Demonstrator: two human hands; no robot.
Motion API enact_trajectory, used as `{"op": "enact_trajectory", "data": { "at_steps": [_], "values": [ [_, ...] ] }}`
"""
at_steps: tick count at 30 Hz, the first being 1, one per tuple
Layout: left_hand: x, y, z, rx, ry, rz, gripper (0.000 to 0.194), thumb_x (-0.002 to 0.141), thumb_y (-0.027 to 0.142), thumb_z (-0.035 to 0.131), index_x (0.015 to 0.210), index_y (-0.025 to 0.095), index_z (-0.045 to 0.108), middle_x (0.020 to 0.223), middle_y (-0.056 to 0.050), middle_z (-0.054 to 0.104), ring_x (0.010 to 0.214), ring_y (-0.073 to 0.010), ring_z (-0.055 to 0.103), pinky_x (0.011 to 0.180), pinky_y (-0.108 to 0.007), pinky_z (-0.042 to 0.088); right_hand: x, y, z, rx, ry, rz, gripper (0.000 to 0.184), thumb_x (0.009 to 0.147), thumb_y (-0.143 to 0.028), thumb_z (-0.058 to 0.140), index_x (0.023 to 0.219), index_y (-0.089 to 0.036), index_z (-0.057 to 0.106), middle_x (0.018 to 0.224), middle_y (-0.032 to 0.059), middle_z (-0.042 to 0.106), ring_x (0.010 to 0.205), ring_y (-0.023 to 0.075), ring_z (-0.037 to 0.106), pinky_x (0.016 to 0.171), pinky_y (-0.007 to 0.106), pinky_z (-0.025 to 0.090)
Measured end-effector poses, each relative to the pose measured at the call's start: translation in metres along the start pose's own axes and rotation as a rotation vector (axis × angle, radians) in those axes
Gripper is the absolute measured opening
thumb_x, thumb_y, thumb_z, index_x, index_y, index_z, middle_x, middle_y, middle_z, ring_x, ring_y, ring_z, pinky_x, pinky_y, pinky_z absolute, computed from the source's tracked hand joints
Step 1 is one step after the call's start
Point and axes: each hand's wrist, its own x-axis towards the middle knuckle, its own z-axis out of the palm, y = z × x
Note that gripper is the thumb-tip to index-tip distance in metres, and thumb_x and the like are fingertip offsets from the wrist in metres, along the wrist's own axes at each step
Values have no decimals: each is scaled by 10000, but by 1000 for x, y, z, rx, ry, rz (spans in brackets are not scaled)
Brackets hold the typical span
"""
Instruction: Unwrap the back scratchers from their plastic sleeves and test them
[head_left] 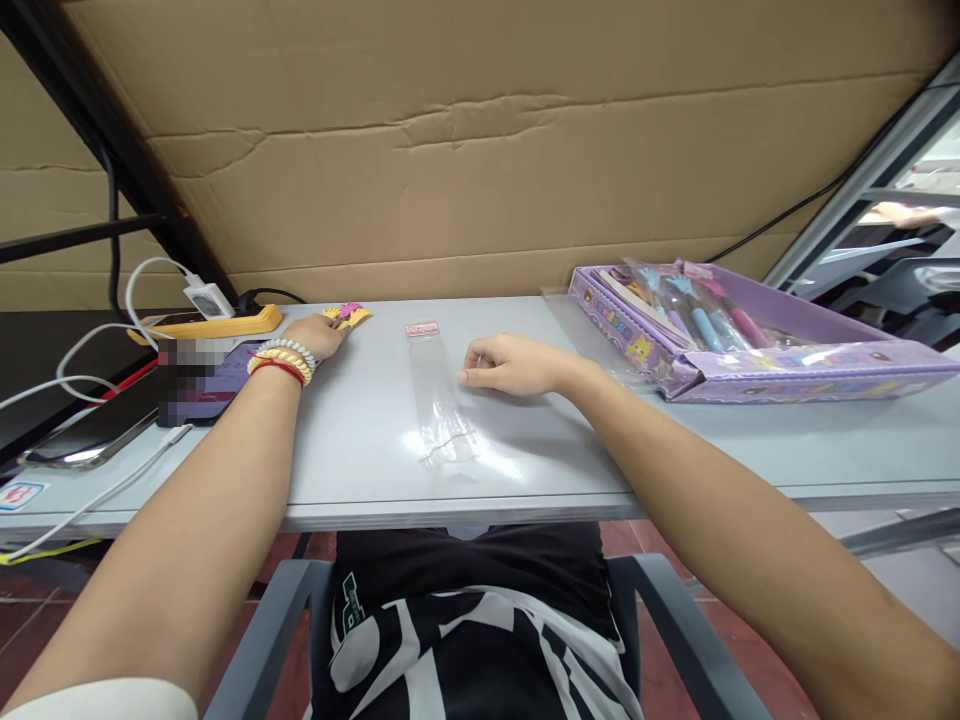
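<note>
At the back left of the table, my left hand [316, 336] has its fingers closed on a small yellow and pink thing [349, 316]. Its kind is unclear, and the hand hides part of it. A flat, clear plastic sleeve [435, 390] with a red and white header lies in the middle of the tabletop. Just right of the sleeve rests my right hand [514, 364]. Its fingers are loosely bent, the thumb is apart from them, and nothing shows in the hand.
A purple tray-like box [795, 372] on the right holds pens [705, 322] in clear wrapping. Clear plastic [592, 335] lies beside it. On the left are a phone [225, 385], a yellow device [255, 320], a white charger [208, 297] and cables. Cardboard [480, 200] stands behind the table [360, 450].
</note>
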Motion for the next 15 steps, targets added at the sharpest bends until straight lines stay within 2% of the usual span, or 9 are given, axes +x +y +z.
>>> {"op": "enact_trajectory", "data": {
  "at_steps": [3,5,11,15],
  "values": [
    [-4,2,1,60,-104,5,521,948,393,372,1369,157,571,1368,-174,594,1262,-368,542,1040,-475,439,0,0,0,-14,1,3,350,863,-522,514,919,-191,614,871,61,676,746,165,569,638,271,375],
    [-4,4,4,53,-106,-14,562,963,415,312,1450,187,476,1438,-175,529,1316,-380,488,1059,-516,405,1,1,1,-32,2,6,360,866,-529,509,927,-191,619,883,63,680,745,161,570,631,267,380],
    [-5,11,13,23,-48,-113,606,964,429,232,1449,142,456,1482,-262,424,1345,-417,438,1057,-592,347,2,4,1,-73,8,0,366,871,-537,498,933,-197,621,897,66,685,749,164,578,623,267,390],
    [-6,15,15,-22,-16,-125,600,961,426,262,1436,127,473,1475,-281,413,1362,-430,412,1045,-603,349,1,4,-1,-116,35,13,346,875,-521,501,922,-201,625,892,70,685,780,175,584,634,269,392]
  ]
}}
